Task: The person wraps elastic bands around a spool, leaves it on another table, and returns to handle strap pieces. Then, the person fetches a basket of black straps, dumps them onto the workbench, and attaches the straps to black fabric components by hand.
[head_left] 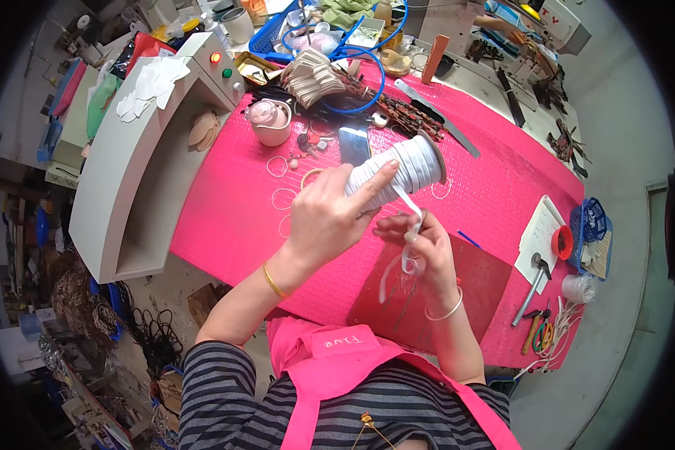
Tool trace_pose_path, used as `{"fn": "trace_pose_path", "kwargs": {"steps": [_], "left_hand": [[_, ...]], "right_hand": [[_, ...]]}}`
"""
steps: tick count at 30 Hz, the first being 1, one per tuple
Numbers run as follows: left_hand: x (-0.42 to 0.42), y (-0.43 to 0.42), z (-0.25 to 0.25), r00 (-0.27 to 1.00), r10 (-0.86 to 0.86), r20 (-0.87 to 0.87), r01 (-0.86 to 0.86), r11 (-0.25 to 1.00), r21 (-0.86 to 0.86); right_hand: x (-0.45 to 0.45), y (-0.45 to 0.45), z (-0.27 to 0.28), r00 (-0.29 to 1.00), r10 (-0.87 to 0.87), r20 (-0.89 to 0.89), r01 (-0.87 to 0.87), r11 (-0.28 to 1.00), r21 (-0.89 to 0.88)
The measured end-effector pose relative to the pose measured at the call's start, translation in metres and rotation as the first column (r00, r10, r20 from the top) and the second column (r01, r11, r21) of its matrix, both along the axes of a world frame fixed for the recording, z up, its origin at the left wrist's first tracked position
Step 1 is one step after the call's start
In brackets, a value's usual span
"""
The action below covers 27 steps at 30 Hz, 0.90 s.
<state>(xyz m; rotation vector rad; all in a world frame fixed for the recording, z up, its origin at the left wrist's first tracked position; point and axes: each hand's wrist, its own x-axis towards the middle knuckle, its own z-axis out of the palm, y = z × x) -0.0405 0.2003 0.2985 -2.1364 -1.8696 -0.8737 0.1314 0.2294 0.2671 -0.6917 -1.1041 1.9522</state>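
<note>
My left hand (336,206) is wrapped round one end of a spool of white ribbon (416,161), its index finger stretched along the windings. The spool is tilted above the pink table, its brown end disc facing right. From its underside a loose strip of white ribbon (406,199) runs down to my right hand (427,244), which pinches it between thumb and fingers. The ribbon's tail dangles below that hand in a loose curl, over a dark red mat (457,281).
On the pink table (225,217) stand a pink lidded pot (269,124) and a phone (355,145). A steel ruler (457,135) lies behind the spool. A hammer (529,296) and a red ring-shaped object (562,241) are at right. A grey machine housing (146,142) borders the left.
</note>
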Motion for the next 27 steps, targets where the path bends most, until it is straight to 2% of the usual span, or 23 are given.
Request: {"fn": "trace_pose_path", "kwargs": {"steps": [2, 6, 8, 9, 10, 11, 12, 13, 16, 17, 20, 21, 23, 24, 26, 27], "left_hand": [[0.001, 0.002, 0.0, 1.0, 0.002, 0.012, -0.003, 1.0, 0.017], [-0.004, 0.003, 0.001, 0.997, 0.024, 0.069, -0.025, 1.0, 0.01], [-0.009, 0.003, 0.008, 0.905, 0.045, 0.424, 0.04, 0.981, -0.188], [-0.012, 0.002, 0.012, 0.81, 0.08, 0.58, 0.101, 0.956, -0.274], [-0.014, 0.003, 0.016, 0.624, 0.096, 0.776, 0.241, 0.92, -0.308], [-0.017, 0.004, 0.021, 0.392, 0.14, 0.909, 0.383, 0.873, -0.3], [-0.02, 0.005, 0.023, 0.136, 0.208, 0.969, 0.514, 0.821, -0.248], [-0.025, 0.005, 0.023, 0.106, 0.228, 0.968, 0.571, 0.783, -0.247], [-0.028, 0.003, 0.018, -0.156, 0.284, 0.946, 0.673, 0.731, -0.109], [-0.027, 0.003, 0.012, -0.183, 0.262, 0.948, 0.706, 0.706, -0.058], [-0.013, 0.0, 0.009, -0.361, 0.354, 0.863, 0.743, 0.669, 0.037], [-0.007, -0.001, 0.008, -0.363, 0.33, 0.871, 0.728, 0.685, 0.043], [-0.009, -0.001, 0.0, -0.408, 0.364, 0.837, 0.779, 0.617, 0.112], [-0.01, -0.002, -0.003, -0.429, 0.384, 0.818, 0.799, 0.583, 0.146], [-0.012, -0.005, -0.001, -0.48, 0.371, 0.795, 0.758, 0.631, 0.164], [-0.014, -0.005, 0.0, -0.505, 0.36, 0.784, 0.736, 0.655, 0.174]], "right_hand": [[0.0, 0.004, 0.015, 0.985, 0.059, -0.161, -0.095, 0.969, -0.226], [0.013, 0.009, 0.003, 0.936, 0.254, -0.243, -0.288, 0.951, -0.115], [0.016, 0.001, 0.006, 0.967, 0.256, -0.006, -0.256, 0.965, -0.062], [0.014, -0.004, 0.007, 0.965, 0.246, 0.096, -0.246, 0.969, -0.01], [0.014, -0.008, 0.007, 0.954, 0.227, 0.197, -0.239, 0.97, 0.038], [0.013, -0.011, 0.001, 0.957, 0.189, 0.219, -0.207, 0.976, 0.062], [0.015, -0.01, -0.006, 0.958, 0.201, 0.203, -0.215, 0.975, 0.052], [0.019, -0.008, -0.015, 0.959, 0.211, 0.187, -0.222, 0.974, 0.041], [0.025, -0.005, -0.045, 0.962, 0.257, 0.093, -0.26, 0.965, 0.023], [0.027, -0.003, -0.052, 0.961, 0.272, 0.055, -0.273, 0.962, 0.025], [0.027, 0.016, -0.057, 0.896, 0.444, 0.007, -0.441, 0.892, -0.104], [0.027, 0.02, -0.056, 0.896, 0.442, 0.037, -0.437, 0.894, -0.103], [0.026, 0.031, -0.053, 0.892, 0.44, 0.1, -0.432, 0.897, -0.093], [0.028, 0.035, -0.051, 0.915, 0.395, 0.079, -0.393, 0.919, -0.04], [0.034, 0.041, -0.045, 0.951, 0.309, 0.028, -0.31, 0.949, 0.063], [0.035, 0.043, -0.043, 0.928, 0.323, -0.183, -0.298, 0.942, 0.151]]}}
